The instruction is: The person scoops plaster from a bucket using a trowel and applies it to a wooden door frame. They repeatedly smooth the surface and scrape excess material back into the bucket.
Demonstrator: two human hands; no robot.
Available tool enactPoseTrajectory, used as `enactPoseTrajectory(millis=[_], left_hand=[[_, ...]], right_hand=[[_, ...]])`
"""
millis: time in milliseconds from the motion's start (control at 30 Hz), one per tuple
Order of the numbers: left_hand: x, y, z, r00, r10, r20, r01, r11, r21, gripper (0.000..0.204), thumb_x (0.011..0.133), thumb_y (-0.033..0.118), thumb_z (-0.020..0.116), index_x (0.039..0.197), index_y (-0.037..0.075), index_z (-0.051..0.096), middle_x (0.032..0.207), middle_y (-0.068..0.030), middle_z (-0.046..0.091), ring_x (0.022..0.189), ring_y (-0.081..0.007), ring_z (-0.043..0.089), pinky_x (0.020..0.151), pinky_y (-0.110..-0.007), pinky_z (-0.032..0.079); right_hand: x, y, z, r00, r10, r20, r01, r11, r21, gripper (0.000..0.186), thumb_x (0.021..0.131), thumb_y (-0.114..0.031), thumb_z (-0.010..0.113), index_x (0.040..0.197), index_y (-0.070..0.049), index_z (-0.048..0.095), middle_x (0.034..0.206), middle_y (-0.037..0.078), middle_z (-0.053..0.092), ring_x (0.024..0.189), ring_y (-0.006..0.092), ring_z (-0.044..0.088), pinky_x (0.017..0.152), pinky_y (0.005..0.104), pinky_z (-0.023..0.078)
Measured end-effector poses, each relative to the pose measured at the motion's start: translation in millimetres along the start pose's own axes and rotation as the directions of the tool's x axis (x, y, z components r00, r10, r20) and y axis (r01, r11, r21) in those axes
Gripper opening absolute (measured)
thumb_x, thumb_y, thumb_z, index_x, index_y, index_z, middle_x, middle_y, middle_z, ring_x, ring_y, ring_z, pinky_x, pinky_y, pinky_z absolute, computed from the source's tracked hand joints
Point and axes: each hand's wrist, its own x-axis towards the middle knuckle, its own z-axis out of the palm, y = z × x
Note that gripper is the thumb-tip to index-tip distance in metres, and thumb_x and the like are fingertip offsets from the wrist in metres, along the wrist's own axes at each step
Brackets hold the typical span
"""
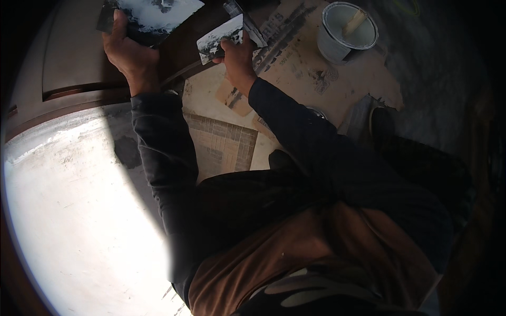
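Note:
At the upper left, my left hand [132, 58] is closed round the near edge of a dark flat plate [139, 32] spread with white paste, its thumb lying on top. My right hand [240, 60], just right of it, grips a flat scraper blade [221, 38] smeared with white paste and dark marks. A small gap separates the scraper from the plate. Both tools are held over the lower edge of a dark brown panel. Past the right hand stands a paste-stained white bucket [331, 46] with a wooden stick [354, 23] in it.
Printed cardboard [303, 79] covers the floor under the bucket. The brown panelled door or frame [71, 58] runs along the upper left. A patterned tile-like piece [224, 142] lies between my forearms. Bright sunlight falls on the pale floor [68, 210] at left.

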Motion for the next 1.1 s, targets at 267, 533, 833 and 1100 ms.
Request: enactPoseTrajectory(millis=[267,533,833,1100], left_hand=[[-7,-2,0,1.000,-0.002,-0.012,0.001,0.999,-0.036,0.037,0.101,0.017,0.052,0.130,-0.005,0.056,0.125,-0.0143,0.062,0.114,-0.0288,0.061,0.100,-0.044,0.048],[-9,-2,2,1.000,0.004,0.007,-0.004,1.000,-0.005,0.039,0.101,0.019,0.050,0.131,-0.006,0.055,0.126,-0.0153,0.062,0.115,-0.0296,0.061,0.101,-0.045,0.047],[-12,0,4,1.000,0.017,0.007,-0.017,1.000,0.004,0.041,0.100,0.019,0.053,0.131,-0.007,0.055,0.126,-0.0163,0.062,0.114,-0.0297,0.061,0.101,-0.044,0.047],[-10,-4,-4,1.000,0.007,0.008,-0.007,1.000,-0.005,0.041,0.101,0.021,0.052,0.130,-0.007,0.056,0.124,-0.0152,0.063,0.113,-0.0296,0.062,0.101,-0.045,0.047]], right_hand=[[32,78,-110,0.969,0.233,-0.082,-0.232,0.972,0.029,0.033,0.095,-0.008,0.053,0.127,-0.018,0.050,0.115,0.006,0.059,0.094,0.0219,0.063,0.061,0.0408,0.059],[63,43,-83,0.988,0.133,-0.077,-0.135,0.991,-0.023,0.040,0.095,-0.005,0.054,0.132,-0.005,0.039,0.120,0.015,0.053,0.090,0.0217,0.063,0.061,0.0320,0.060],[63,70,-113,0.940,0.313,-0.132,-0.314,0.949,0.019,0.050,0.095,-0.005,0.052,0.141,-0.010,0.036,0.120,0.013,0.053,0.088,0.0244,0.062,0.068,0.0404,0.060],[51,35,-49,0.987,-0.143,0.074,0.150,0.983,-0.109,0.055,0.094,-0.004,0.052,0.145,-0.009,0.032,0.116,0.012,0.055,0.094,0.0212,0.063,0.064,0.0329,0.061]])
